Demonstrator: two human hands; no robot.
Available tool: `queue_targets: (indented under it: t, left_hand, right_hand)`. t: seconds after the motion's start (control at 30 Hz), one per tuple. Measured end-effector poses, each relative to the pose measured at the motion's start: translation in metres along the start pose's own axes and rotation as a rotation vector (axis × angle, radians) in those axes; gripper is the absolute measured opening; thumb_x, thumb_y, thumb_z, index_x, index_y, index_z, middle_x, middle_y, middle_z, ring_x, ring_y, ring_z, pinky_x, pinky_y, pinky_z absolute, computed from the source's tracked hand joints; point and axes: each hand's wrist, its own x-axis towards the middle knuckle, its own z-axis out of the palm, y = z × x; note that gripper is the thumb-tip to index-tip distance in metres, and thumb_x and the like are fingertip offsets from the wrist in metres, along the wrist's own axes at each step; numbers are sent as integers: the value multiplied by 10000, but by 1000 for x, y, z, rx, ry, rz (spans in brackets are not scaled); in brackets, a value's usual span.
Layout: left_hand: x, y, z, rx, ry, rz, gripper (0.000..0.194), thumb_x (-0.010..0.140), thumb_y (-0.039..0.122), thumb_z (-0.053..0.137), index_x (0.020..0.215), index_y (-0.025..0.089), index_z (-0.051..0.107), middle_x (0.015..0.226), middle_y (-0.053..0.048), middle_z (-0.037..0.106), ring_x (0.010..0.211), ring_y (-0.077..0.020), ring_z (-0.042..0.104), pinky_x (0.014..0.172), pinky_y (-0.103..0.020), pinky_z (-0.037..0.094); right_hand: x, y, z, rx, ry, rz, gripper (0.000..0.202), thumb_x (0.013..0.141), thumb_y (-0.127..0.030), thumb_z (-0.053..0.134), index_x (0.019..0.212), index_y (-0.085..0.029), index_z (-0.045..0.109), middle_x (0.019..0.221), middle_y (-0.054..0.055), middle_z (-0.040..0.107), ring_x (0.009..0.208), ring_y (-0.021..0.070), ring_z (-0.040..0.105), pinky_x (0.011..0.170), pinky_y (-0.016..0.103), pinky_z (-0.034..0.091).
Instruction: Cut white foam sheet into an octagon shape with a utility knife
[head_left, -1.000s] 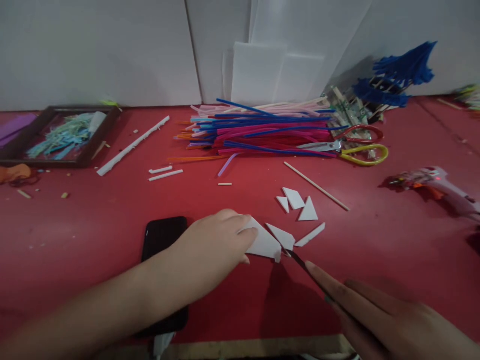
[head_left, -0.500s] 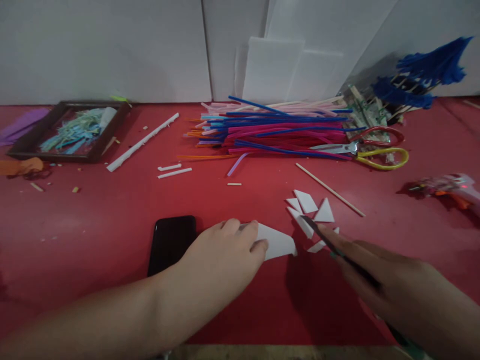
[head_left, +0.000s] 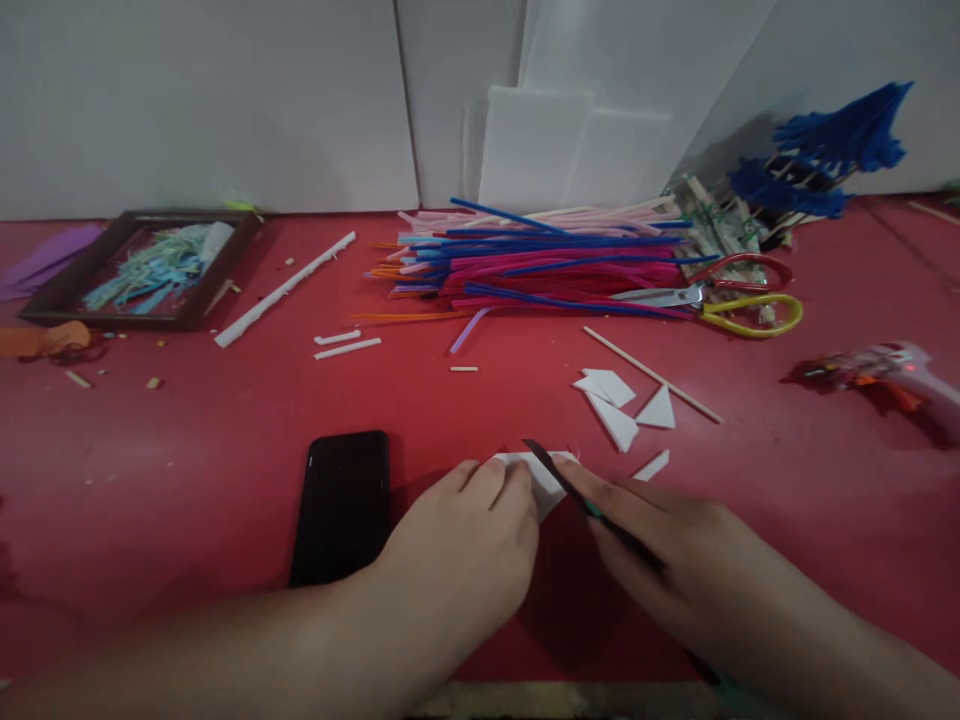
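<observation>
Lying far left, a dark-rimmed tray (head_left: 150,322) holds pale-green and blue shreds (head_left: 146,282). Nearer and rightward, the left hand (head_left: 469,535) holds a white sheet piece (head_left: 549,492) down on the red table (head_left: 217,450) while the right hand (head_left: 697,555) grips a craft knife (head_left: 566,482), blade over it: seemingly a trimming step, the next stroke calling for fingers kept clear; white offcuts (head_left: 616,425) lie right.

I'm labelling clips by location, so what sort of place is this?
Probably a craft workspace, though whether at home or in a workshop I can't tell. On the red tabletop lie what look like coloured pipe cleaners, scissors and a hot-glue gun.
</observation>
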Motion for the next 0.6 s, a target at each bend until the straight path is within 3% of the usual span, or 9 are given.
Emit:
queue_targets:
  t: [0.17, 0.37, 0.6]
  left_hand:
    - [-1, 0, 0, -22, -27, 14, 327, 904, 163, 566, 1210, 83, 650, 1177, -114, 697, 1064, -253, 643, 840, -355, 563]
    - [0, 0, 2, -21, 42, 13, 351, 872, 141, 585, 1203, 42, 645, 1165, -141, 693, 1067, -257, 642, 864, -334, 559]
    - [2, -9, 1, -85, -55, 59, 318, 901, 113, 569, 1212, 66, 619, 1183, -148, 683, 1065, -228, 651, 847, -327, 555]
  right_hand:
    - [3, 2, 2, -46, -16, 2, 497, 899, -122, 396, 1370, -121, 552, 848, 98, 741, 565, 159, 668, 567, 260, 578]
    - [5, 2, 1, -63, -51, 10, 518, 883, -118, 401, 1380, -142, 546, 785, 74, 731, 529, 154, 639, 540, 265, 564]
    - [6, -1, -2, -100, -72, -7, 571, 868, -104, 421, 1430, -167, 496, 794, 71, 735, 512, 148, 628, 510, 246, 533]
